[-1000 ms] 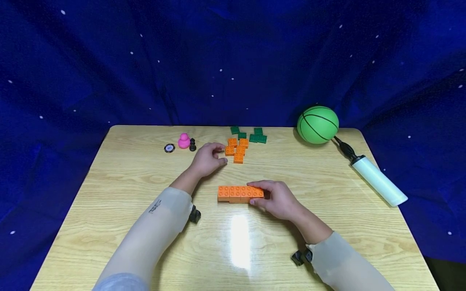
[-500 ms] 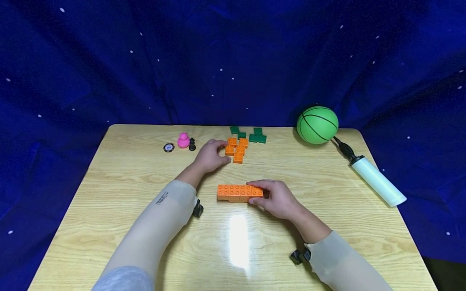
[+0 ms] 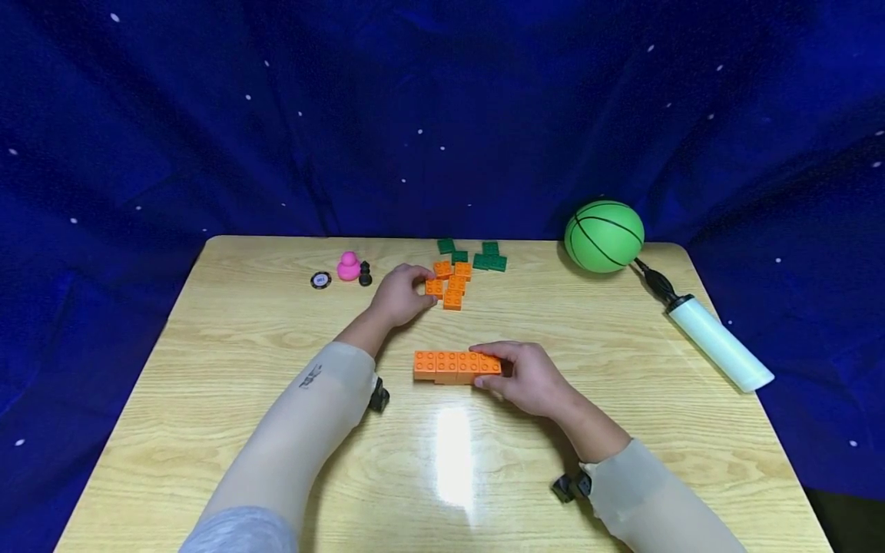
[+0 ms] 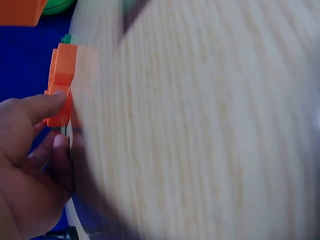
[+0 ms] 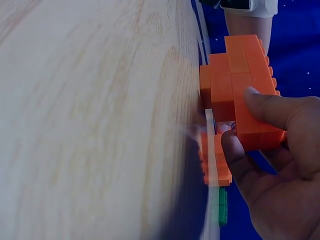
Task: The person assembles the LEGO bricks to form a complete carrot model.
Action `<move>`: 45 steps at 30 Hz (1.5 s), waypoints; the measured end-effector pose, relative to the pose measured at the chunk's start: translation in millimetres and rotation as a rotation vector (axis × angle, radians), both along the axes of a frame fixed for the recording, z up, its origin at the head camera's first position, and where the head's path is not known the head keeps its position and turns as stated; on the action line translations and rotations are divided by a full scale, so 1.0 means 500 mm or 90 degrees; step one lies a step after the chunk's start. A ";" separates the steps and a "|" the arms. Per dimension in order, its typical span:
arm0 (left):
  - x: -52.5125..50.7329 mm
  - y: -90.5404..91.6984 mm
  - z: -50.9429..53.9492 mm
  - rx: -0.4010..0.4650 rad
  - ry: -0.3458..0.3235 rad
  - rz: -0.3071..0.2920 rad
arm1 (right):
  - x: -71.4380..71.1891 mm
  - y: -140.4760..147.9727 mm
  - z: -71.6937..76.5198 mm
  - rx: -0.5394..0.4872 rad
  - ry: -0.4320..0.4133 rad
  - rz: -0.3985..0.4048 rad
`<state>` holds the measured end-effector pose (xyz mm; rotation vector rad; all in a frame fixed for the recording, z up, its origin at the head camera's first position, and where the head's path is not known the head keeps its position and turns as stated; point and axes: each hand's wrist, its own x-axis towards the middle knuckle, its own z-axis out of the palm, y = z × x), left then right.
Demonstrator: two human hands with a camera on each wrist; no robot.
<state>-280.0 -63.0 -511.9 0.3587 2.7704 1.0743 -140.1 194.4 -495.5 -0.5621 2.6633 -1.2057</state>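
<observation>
My left hand (image 3: 403, 295) pinches an orange toy brick (image 3: 433, 288) between thumb and fingers, at the left side of a small group of loose orange bricks (image 3: 456, 285). In the left wrist view the thumb lies on this brick (image 4: 60, 112). Closer to me, my right hand (image 3: 528, 378) grips the right end of a joined orange brick structure (image 3: 445, 367), a row of bricks with studs up. The right wrist view shows stepped layers beneath the top row of the structure (image 5: 240, 70), and thumb and fingers around its end.
Several green bricks (image 3: 489, 262) lie behind the orange ones. A pink duck-like toy (image 3: 349, 266), a black chess pawn (image 3: 365, 274) and a poker chip (image 3: 321, 280) are at the back left. A green ball (image 3: 604, 236) and a hand pump (image 3: 719, 342) are on the right.
My left hand has moved slightly right to the loose bricks and taken hold of the leftmost one, which has shifted a little toward the hand. The right hand keeps its hold, nearly still.
</observation>
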 end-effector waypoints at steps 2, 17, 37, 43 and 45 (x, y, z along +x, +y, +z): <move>0.001 -0.004 0.000 0.027 -0.004 -0.001 | 0.000 0.000 0.002 -0.002 0.000 -0.001; 0.063 -0.034 0.001 0.177 -0.047 -0.017 | 0.000 0.001 0.011 0.026 0.006 -0.005; 0.147 -0.058 0.033 0.279 -0.023 -0.028 | -0.004 -0.006 0.012 0.025 -0.021 -0.002; 0.185 -0.070 0.045 0.318 -0.052 -0.014 | -0.004 -0.007 0.011 0.025 -0.016 0.000; 0.198 -0.071 0.050 0.329 -0.055 -0.017 | -0.003 -0.007 0.012 0.020 -0.021 -0.001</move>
